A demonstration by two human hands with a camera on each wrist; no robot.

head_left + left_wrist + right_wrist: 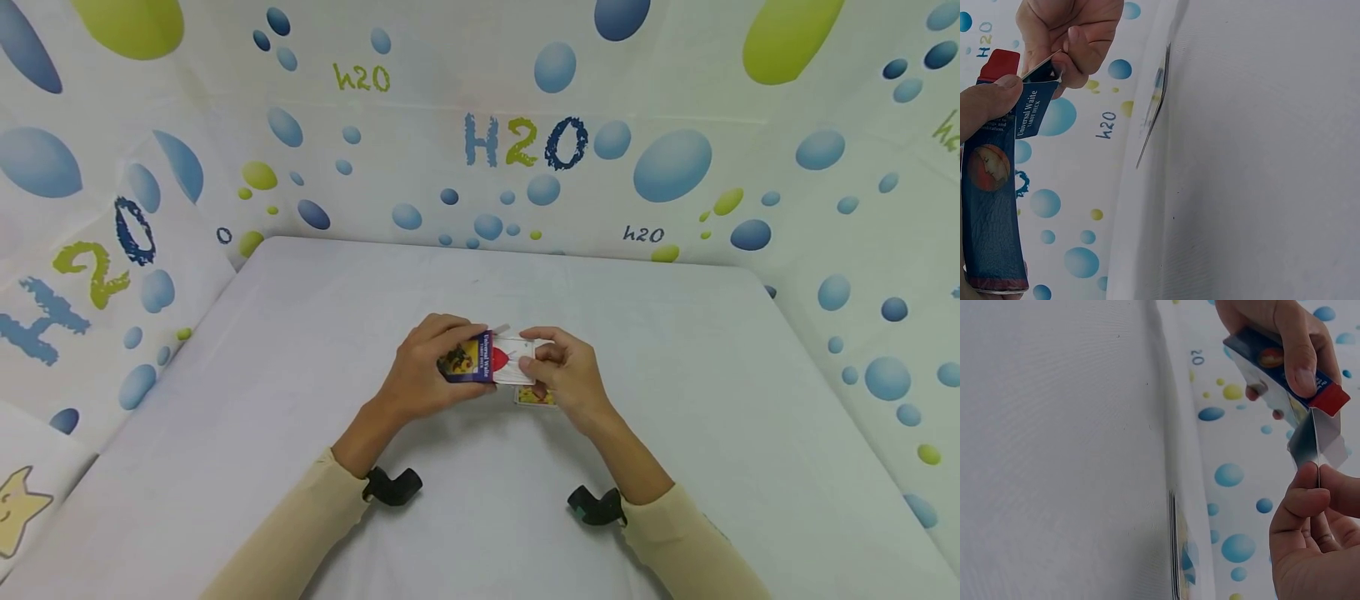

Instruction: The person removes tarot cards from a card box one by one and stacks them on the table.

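My left hand (416,371) grips a blue tarot deck box (467,360) lettered "Universal Waite", thumb along one narrow side, above the white table. The open end points right, with a red side flap (1000,64) and the lid flap sticking out. Between thumb and fingers of my right hand (576,379) is the outer edge of a white card with a red heart (506,360), at the box's mouth. In the right wrist view this card (1318,440) appears edge-on. How far it reaches into the box is hidden. Below the right hand, a few cards (534,398) lie on the table.
A white cloth (300,333) covers the table. Behind and beside it hang white curtains (450,50) printed with blue and green drops. Black wrist mounts (393,486) sit at both sleeve cuffs. The loose cards (1174,550) look slightly bent in the right wrist view.
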